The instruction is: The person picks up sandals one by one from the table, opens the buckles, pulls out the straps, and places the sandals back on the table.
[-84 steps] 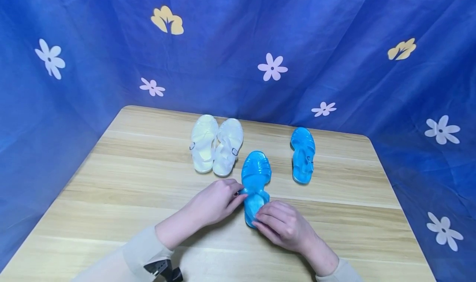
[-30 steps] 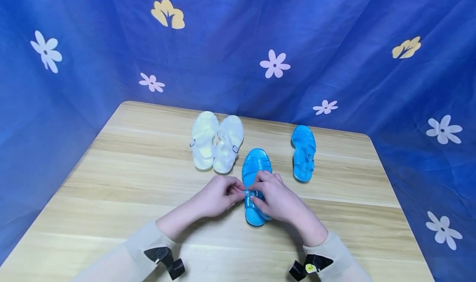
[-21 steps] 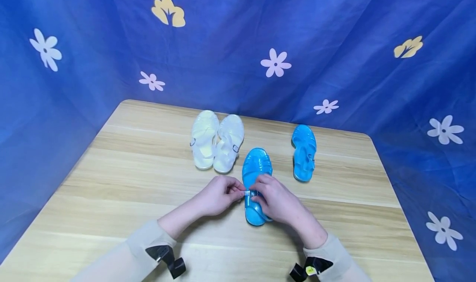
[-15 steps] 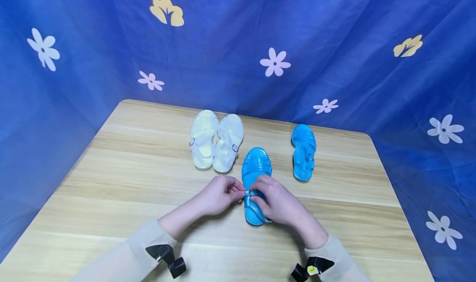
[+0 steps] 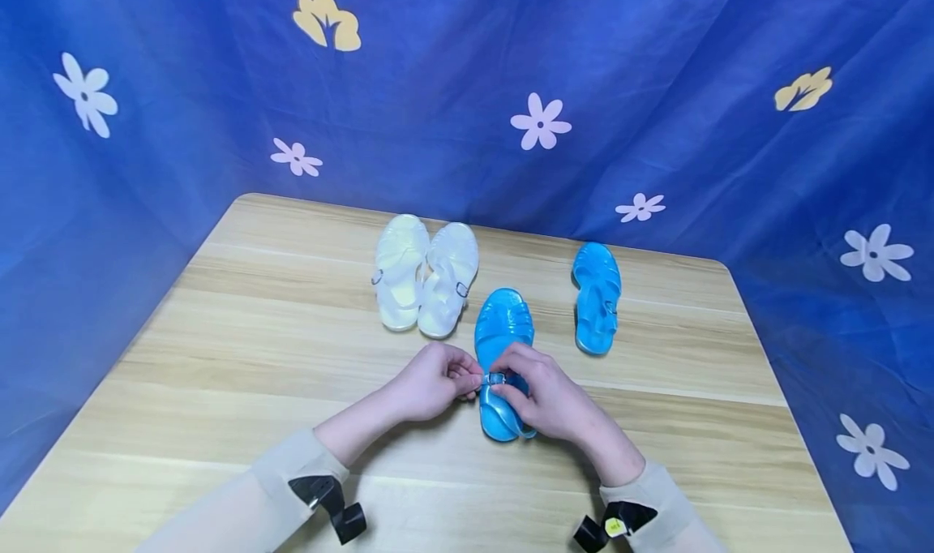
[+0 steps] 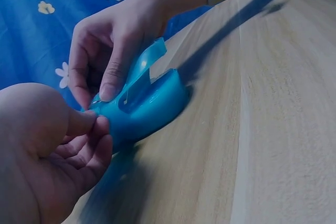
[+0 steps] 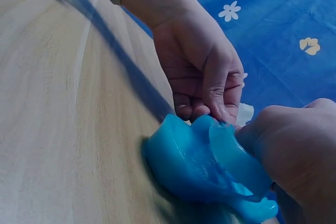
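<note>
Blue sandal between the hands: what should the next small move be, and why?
Probably a gentle pull on the strap by the left hand while the right hand steadies the buckle: the left pinches the strap beside it, the right grips at it. The threading itself is unclear.

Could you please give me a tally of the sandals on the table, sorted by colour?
White sandals: 2
Blue sandals: 2
Total: 4
</note>
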The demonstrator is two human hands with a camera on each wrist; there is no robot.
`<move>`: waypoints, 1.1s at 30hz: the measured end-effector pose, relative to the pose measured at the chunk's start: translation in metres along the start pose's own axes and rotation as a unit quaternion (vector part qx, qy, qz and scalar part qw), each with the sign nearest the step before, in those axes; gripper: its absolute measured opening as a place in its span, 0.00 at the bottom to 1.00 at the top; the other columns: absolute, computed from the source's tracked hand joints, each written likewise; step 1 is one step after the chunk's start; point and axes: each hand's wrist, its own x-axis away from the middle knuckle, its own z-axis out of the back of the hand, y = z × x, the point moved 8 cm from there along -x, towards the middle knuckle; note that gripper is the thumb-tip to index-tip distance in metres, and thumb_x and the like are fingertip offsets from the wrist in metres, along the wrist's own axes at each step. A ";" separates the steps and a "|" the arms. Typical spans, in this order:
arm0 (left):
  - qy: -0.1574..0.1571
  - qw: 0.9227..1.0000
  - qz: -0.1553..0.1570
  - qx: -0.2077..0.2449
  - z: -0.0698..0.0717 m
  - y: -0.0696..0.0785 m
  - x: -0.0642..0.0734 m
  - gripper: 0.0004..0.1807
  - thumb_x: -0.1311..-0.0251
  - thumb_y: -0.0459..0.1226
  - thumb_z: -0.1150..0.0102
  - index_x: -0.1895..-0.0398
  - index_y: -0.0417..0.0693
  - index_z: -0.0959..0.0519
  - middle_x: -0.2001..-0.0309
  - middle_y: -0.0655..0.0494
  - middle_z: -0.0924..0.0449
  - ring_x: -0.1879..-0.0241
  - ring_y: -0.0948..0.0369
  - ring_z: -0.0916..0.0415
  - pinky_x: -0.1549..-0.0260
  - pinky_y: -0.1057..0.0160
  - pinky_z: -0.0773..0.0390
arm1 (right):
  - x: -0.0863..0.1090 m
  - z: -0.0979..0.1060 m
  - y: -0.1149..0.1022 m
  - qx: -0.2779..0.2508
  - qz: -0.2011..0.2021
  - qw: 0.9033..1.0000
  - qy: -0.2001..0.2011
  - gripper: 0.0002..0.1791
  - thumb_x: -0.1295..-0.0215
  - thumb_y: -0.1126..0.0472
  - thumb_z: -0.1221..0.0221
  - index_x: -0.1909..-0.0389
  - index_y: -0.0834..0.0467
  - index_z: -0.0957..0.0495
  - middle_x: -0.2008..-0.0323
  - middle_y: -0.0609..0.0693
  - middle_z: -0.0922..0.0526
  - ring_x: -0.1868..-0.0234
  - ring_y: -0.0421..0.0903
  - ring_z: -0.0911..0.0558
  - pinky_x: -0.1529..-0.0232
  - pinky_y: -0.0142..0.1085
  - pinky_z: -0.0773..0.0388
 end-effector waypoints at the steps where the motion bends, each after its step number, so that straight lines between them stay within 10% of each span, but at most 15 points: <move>1: 0.000 1.000 0.002 0.000 0.000 0.001 0.000 0.05 0.27 0.28 0.39 0.60 0.38 0.15 0.69 0.52 0.15 0.67 0.57 0.17 0.65 0.63 0.15 | 0.000 0.000 0.000 -0.004 0.001 1.000 0.001 0.09 0.26 0.62 0.33 0.48 0.55 0.16 0.52 0.42 0.18 0.52 0.39 0.19 0.48 0.42 0.16; 20: -0.010 0.997 0.066 0.043 -0.003 0.005 -0.008 0.05 0.31 0.23 0.38 0.65 0.35 0.16 0.73 0.49 0.15 0.71 0.57 0.15 0.67 0.60 0.12 | 0.005 -0.002 0.004 -0.044 0.035 0.998 0.030 0.11 0.26 0.65 0.33 0.46 0.55 0.15 0.48 0.41 0.18 0.48 0.39 0.18 0.45 0.42 0.16; 33: -0.015 0.993 0.054 0.106 0.002 -0.008 -0.002 0.04 0.29 0.24 0.39 0.58 0.29 0.15 0.68 0.45 0.13 0.65 0.52 0.12 0.60 0.55 0.11 | 0.007 -0.001 0.006 -0.042 0.041 0.997 0.051 0.12 0.28 0.64 0.32 0.46 0.56 0.14 0.50 0.43 0.16 0.50 0.41 0.16 0.49 0.42 0.15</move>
